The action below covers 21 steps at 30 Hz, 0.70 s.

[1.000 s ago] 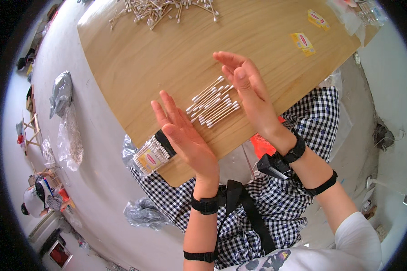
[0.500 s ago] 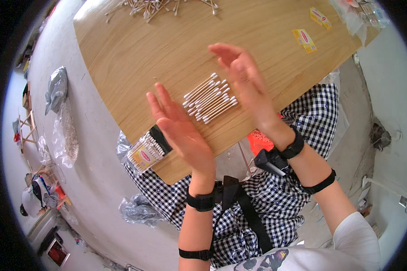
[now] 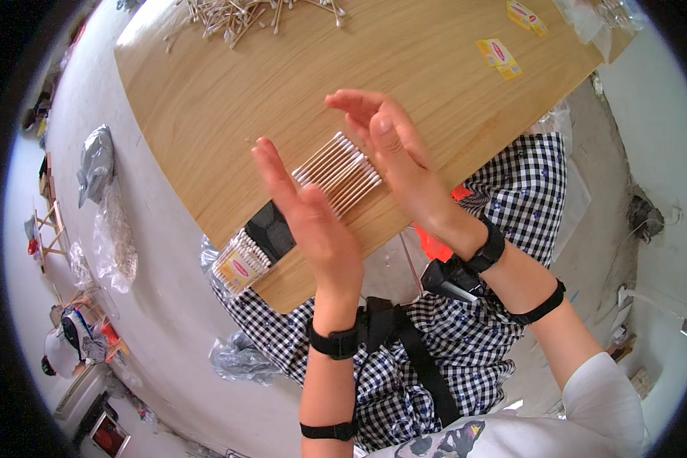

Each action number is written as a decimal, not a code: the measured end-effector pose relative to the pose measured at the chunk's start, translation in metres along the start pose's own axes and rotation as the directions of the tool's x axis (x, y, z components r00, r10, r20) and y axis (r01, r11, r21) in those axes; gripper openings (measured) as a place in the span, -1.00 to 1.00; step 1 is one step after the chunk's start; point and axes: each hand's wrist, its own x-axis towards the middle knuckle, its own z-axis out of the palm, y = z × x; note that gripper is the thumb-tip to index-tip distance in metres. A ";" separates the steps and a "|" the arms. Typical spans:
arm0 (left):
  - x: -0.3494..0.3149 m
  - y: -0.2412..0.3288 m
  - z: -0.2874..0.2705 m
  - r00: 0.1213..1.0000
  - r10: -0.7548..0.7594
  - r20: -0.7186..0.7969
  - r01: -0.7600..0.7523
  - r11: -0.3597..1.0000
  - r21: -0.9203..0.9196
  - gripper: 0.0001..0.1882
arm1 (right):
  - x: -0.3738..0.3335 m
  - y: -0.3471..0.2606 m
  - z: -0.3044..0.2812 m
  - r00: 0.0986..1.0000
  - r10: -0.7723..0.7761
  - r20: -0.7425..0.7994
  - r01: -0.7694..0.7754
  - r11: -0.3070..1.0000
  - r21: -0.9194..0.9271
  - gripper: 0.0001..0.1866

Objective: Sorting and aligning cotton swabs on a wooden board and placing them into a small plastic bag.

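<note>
A flat bundle of cotton swabs (image 3: 342,169) with wooden sticks and white tips lies on the wooden table between my hands. My left hand (image 3: 313,221) is at the bundle's left end, fingers stretched and palm turned inward, hiding some of the tips. At the right end, my right hand (image 3: 397,145) stands with extended, slightly curved fingers, its palm facing the swabs. Neither hand grips anything. Beside my left hand, a clear pack of cotton swabs (image 3: 240,263) with a yellow label sits at the table edge, next to a black pad (image 3: 271,230).
Loose swabs (image 3: 244,15) are heaped at the table's far side. Yellow cards (image 3: 500,58) lie at the far right, near clear plastic bags (image 3: 584,27). A checkered cloth (image 3: 282,320) covers my lap below the table edge (image 3: 389,238). Plastic bags (image 3: 114,229) lie on the floor.
My hands have drawn closer together around the swabs. The bundle is more compact, its sticks more evenly lined up. The whole view has shifted slightly.
</note>
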 end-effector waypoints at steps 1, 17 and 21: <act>-0.001 0.001 -0.004 0.984 0.114 0.140 -0.160 0.912 0.377 -0.09 | 0.002 -0.004 -0.003 0.999 -0.030 -0.042 0.029 0.999 -0.043 -0.37; -0.011 -0.004 -0.007 0.890 0.047 0.454 -0.436 0.386 0.813 0.08 | -0.001 0.004 -0.030 0.951 -0.307 0.017 0.276 0.828 -0.488 -0.88; -0.012 -0.006 -0.005 0.894 0.075 0.441 -0.428 0.430 0.795 0.05 | -0.004 0.006 -0.035 0.939 -0.332 0.095 0.323 0.748 -0.580 -0.92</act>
